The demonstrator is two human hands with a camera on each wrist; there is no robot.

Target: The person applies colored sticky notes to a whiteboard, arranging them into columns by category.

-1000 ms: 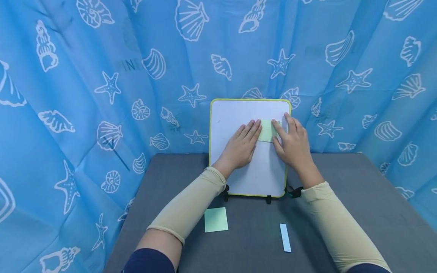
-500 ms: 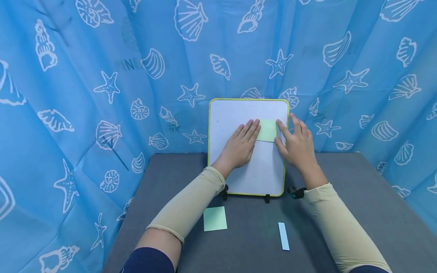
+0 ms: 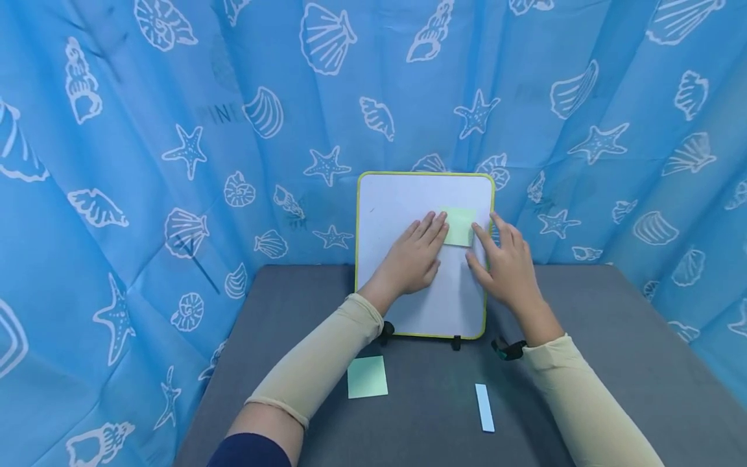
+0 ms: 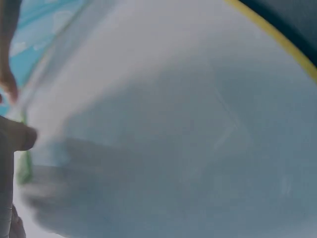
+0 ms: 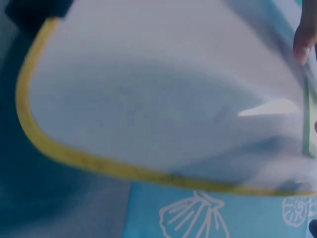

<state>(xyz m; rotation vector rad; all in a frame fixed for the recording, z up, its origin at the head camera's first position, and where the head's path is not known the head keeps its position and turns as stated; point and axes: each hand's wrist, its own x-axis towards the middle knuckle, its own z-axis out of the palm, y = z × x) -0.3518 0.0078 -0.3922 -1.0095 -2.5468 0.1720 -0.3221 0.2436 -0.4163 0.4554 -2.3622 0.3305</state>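
A pale green sticky note (image 3: 459,227) lies flat against the upper right of a white board (image 3: 397,194) with a yellow rim. My left hand (image 3: 413,256) rests on the board, its straight fingertips over the note's left edge. At the note's right edge is my right hand (image 3: 506,263), fingers spread and holding nothing; whether its index fingertip touches the note I cannot tell. The left wrist view shows the green note (image 4: 25,166) edge-on beside the left thumb (image 4: 22,136). In the right wrist view a fingertip (image 5: 301,52) appears near the note's edge (image 5: 310,124).
The board stands upright on black feet (image 3: 456,342) on a grey table (image 3: 426,402). In front of it lie a second green sticky note (image 3: 367,377) and a narrow light blue strip (image 3: 484,407). Behind hangs a blue curtain (image 3: 373,78) with shell prints.
My right hand has shifted right, off the note's right part, uncovering it. My left hand stays at the note's left edge. The head view has tilted slightly.
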